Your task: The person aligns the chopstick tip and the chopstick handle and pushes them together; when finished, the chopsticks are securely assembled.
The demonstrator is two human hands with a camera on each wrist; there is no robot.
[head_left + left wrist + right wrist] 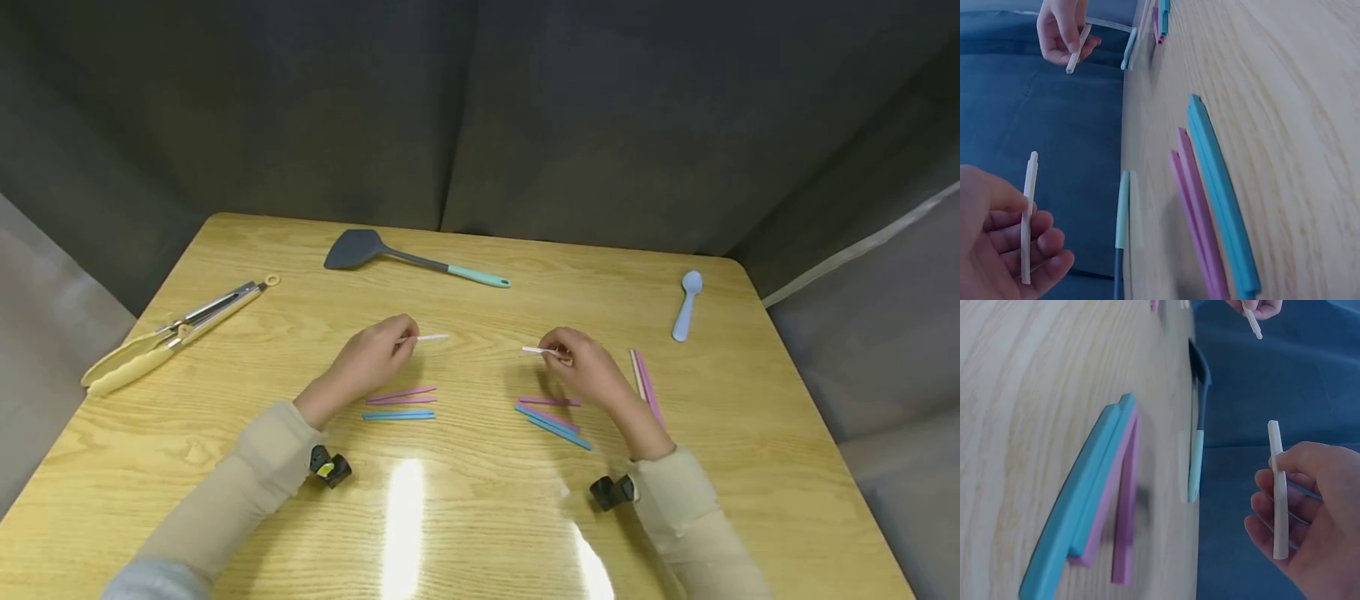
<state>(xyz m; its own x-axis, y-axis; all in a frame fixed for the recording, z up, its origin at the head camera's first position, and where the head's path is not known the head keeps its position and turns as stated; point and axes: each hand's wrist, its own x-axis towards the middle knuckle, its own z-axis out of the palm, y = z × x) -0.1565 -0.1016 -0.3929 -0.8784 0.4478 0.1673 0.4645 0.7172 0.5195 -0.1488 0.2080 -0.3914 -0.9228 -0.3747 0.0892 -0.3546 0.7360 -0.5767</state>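
Note:
My left hand (375, 354) pinches a short white stick (1029, 219) with a notched end between thumb and fingers. Across from it, my right hand (588, 367) grips a similar white stick (1279, 494) by thumb and fingers. Both sticks are held above the table, their free ends pointing toward each other with a gap between. Below the left hand lie pink sticks (401, 400) and blue sticks (399, 415), side by side. Under the right hand, pink sticks (1124, 525) and blue sticks (1075, 494) lie bunched at a slant.
Right of the right hand lie a white stick (637, 373) and a pink stick (649, 390). A spatula (412, 257) lies at the back of the wooden table (480, 517), tongs (180, 332) at the left, a light blue spoon (686, 307) at the right. Dark curtains (480, 108) hang behind.

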